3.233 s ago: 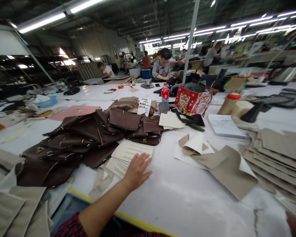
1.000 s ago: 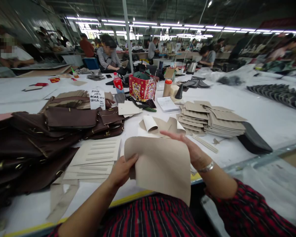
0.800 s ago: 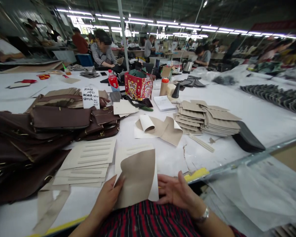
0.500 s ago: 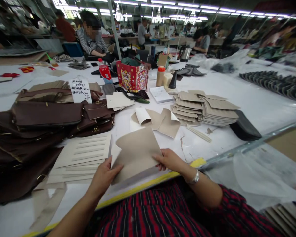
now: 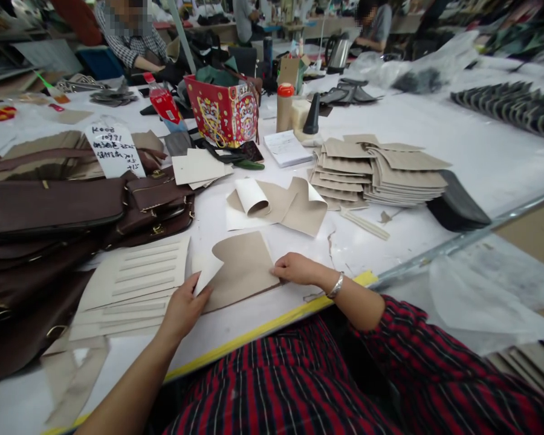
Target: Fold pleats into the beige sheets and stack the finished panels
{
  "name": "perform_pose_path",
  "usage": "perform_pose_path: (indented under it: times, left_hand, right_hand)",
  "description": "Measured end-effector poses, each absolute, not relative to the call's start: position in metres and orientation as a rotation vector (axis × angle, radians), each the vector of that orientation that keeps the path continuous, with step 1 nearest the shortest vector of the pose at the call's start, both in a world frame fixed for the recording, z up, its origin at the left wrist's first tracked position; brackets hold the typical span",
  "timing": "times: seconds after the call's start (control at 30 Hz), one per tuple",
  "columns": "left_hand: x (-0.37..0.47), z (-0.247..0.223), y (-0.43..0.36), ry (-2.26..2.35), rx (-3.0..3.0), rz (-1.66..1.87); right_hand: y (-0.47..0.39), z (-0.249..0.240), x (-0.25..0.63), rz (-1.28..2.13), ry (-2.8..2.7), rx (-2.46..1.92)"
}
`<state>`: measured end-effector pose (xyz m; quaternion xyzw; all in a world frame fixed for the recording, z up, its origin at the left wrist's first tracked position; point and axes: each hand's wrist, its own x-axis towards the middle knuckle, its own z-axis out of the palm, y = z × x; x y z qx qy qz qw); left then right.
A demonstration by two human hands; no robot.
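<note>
A beige sheet of lining material (image 5: 245,272) with a pale underside lies on the white table in front of me, its left end curling up. My left hand (image 5: 184,307) pinches that curled end between thumb and fingers. At the opposite edge, my right hand (image 5: 294,269) grips the sheet's right side, fingers folded. Left of the sheet is a stack of cream panels with raised strips (image 5: 136,284). Beyond it, more beige pieces (image 5: 276,202) lie loose, one rolled over to show white.
Brown leather bags (image 5: 49,211) are heaped at the left with a handwritten tag (image 5: 114,151). Stacked beige panels (image 5: 390,172) stand right of centre beside a black curved piece (image 5: 460,202). Farther back are a red box (image 5: 222,112), a bottle (image 5: 163,103) and a notepad (image 5: 286,149). Co-workers sit behind.
The sheet has come down flatter onto the table, and its left end now curls over with the pale side showing. Both hands still hold it. The camera view has tilted downward.
</note>
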<state>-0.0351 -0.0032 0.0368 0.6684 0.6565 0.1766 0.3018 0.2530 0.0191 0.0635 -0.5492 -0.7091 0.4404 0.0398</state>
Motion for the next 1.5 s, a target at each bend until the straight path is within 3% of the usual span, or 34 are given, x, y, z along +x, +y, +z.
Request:
perform_pose_path:
  times: [1.33,1.5]
  left_hand:
    - [-0.027,0.034,-0.002,1.799,1.757,0.436]
    - [-0.031,0.045,-0.004,1.845,1.898,0.311]
  right_hand:
    - [0.017,0.056,0.247,1.003,-2.469,-1.849]
    - [0.013,0.056,0.244,0.925,-2.489,-1.878]
